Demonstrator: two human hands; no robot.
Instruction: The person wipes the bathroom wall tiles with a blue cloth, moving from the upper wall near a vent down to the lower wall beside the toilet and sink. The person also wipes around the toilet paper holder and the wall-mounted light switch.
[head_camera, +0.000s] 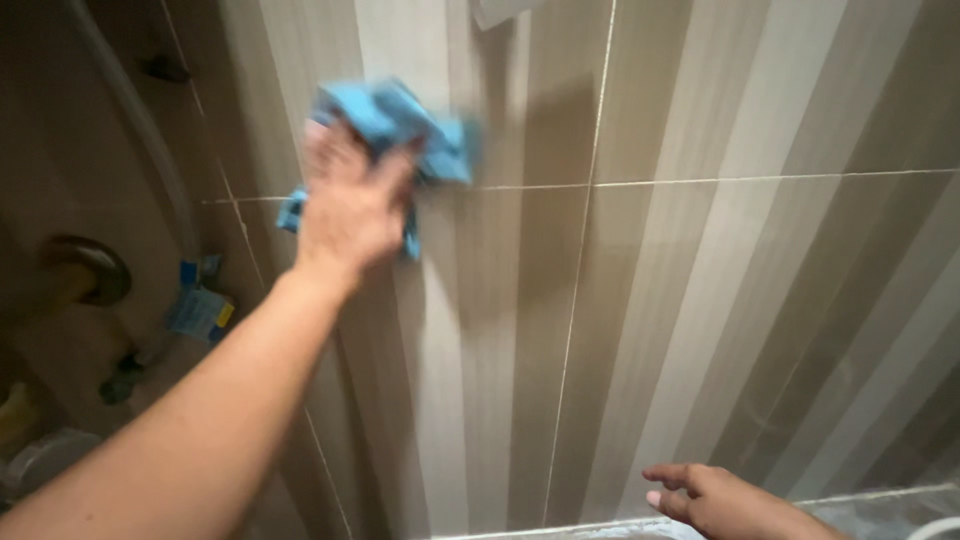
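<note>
My left hand (352, 205) presses a crumpled blue cloth (415, 130) flat against the striped beige and brown wall tiles (700, 250), just above a horizontal grout line. The cloth is blurred by motion and sticks out above and to the right of my fingers. Part of it is hidden under my palm. My right hand (715, 500) rests low at the bottom edge, fingers spread and pointing left, on the ledge (880, 505) where the wall meets a grey surface. It holds nothing.
A pale hose (150, 140) runs down the left wall past a round brass fitting (92, 270) and a blue tag (200, 312). A white fixture corner (500, 10) shows at the top. A white curved rim (940, 528) sits at the bottom right.
</note>
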